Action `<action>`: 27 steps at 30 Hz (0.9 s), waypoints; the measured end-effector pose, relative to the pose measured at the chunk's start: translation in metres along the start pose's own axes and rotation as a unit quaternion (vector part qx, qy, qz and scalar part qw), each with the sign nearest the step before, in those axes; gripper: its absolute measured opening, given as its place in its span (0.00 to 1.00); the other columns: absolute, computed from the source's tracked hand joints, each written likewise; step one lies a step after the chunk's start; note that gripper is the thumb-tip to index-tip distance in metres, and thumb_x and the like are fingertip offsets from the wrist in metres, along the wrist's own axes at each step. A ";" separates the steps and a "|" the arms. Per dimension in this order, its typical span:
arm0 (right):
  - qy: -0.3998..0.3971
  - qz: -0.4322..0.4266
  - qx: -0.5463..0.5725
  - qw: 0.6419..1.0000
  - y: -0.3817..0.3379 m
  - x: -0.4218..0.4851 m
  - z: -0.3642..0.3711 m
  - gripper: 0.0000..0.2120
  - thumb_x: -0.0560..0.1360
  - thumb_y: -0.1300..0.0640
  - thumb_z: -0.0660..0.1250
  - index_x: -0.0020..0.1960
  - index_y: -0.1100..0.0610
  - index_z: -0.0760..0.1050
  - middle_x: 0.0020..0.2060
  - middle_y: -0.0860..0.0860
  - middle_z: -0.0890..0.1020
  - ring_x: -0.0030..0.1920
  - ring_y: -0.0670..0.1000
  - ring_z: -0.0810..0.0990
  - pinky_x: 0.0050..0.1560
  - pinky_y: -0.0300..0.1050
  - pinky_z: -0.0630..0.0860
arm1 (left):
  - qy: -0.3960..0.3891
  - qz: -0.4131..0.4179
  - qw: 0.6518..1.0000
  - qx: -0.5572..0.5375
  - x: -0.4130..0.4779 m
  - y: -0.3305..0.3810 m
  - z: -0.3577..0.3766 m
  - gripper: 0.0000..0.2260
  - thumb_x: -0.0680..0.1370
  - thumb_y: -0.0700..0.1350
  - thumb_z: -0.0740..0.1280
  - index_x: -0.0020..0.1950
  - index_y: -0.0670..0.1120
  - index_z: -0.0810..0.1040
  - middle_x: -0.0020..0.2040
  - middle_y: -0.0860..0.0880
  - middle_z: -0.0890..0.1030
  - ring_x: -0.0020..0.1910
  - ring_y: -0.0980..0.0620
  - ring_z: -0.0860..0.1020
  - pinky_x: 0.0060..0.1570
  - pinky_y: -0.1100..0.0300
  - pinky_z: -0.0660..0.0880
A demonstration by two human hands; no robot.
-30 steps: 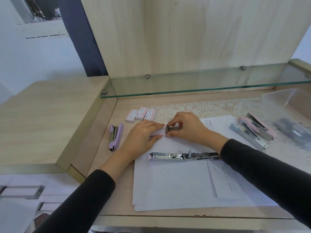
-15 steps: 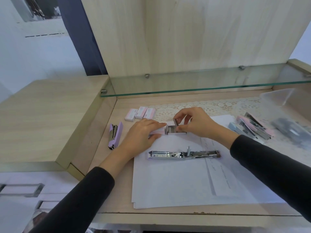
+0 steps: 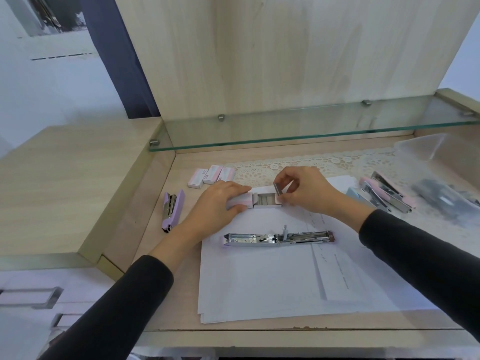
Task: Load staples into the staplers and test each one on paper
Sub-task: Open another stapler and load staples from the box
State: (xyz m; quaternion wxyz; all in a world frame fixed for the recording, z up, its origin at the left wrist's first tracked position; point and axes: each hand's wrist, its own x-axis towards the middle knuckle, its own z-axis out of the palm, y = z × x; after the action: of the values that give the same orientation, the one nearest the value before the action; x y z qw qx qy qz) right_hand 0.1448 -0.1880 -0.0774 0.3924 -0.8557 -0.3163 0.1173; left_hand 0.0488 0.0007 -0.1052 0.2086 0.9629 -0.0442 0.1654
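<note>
A staple box [image 3: 265, 200] lies slid open on the paper stack [image 3: 272, 279], with staples showing in its tray. My left hand [image 3: 220, 201] holds the box's pink sleeve down. My right hand [image 3: 306, 189] pinches a strip of staples [image 3: 280, 187] lifted just above the tray's right end. An opened stapler [image 3: 279, 238] lies flat on the paper in front of the box, its metal magazine facing up.
A purple stapler [image 3: 171, 207] lies at the left beside the paper. Three closed staple boxes [image 3: 211, 175] sit behind my left hand. Pink and blue staplers [image 3: 381, 194] and a clear plastic bag [image 3: 446, 196] lie at the right. A glass shelf [image 3: 311, 126] overhangs the back.
The box tray has been slid out to the right. My right hand lifted a strip of staples up out of it. My left hand stayed on the sleeve.
</note>
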 end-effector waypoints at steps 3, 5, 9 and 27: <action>-0.003 0.003 0.020 1.000 0.000 0.000 0.003 0.13 0.65 0.69 0.72 0.44 0.56 0.75 0.37 0.49 0.79 0.31 0.46 0.77 0.33 0.31 0.75 | -0.007 -0.010 1.000 -0.006 0.002 0.001 0.003 0.16 0.74 0.42 0.70 0.61 0.43 0.77 0.58 0.46 0.79 0.58 0.47 0.74 0.56 0.67 0.62; 0.001 0.004 0.029 1.000 0.002 0.001 0.003 0.13 0.65 0.70 0.71 0.44 0.56 0.75 0.36 0.50 0.80 0.28 0.43 0.77 0.34 0.33 0.77 | -0.004 -0.021 1.000 -0.019 0.002 0.002 0.003 0.16 0.73 0.42 0.70 0.60 0.42 0.77 0.57 0.45 0.80 0.57 0.47 0.75 0.56 0.67 0.63; 0.009 0.001 0.041 0.999 0.006 0.001 0.005 0.13 0.65 0.70 0.72 0.44 0.55 0.75 0.35 0.49 0.80 0.27 0.42 0.78 0.34 0.32 0.77 | -0.006 -0.035 0.998 -0.055 0.000 0.004 -0.001 0.16 0.72 0.41 0.71 0.59 0.42 0.78 0.57 0.45 0.80 0.56 0.48 0.76 0.58 0.64 0.67; 0.040 -0.045 0.069 0.996 0.013 -0.008 0.006 0.15 0.64 0.66 0.74 0.47 0.53 0.79 0.39 0.50 0.82 0.36 0.47 0.79 0.43 0.33 0.76 | 0.010 -0.060 0.995 -0.080 -0.001 0.007 -0.002 0.16 0.71 0.40 0.72 0.58 0.42 0.79 0.56 0.47 0.80 0.54 0.55 0.74 0.54 0.76 0.63</action>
State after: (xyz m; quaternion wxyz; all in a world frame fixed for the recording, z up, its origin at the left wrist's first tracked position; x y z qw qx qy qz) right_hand 0.1422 -0.1964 -0.0915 0.4680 -0.8152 -0.3299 0.0866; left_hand 0.0460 -0.0050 -0.1011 0.2946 0.9424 0.0024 0.1583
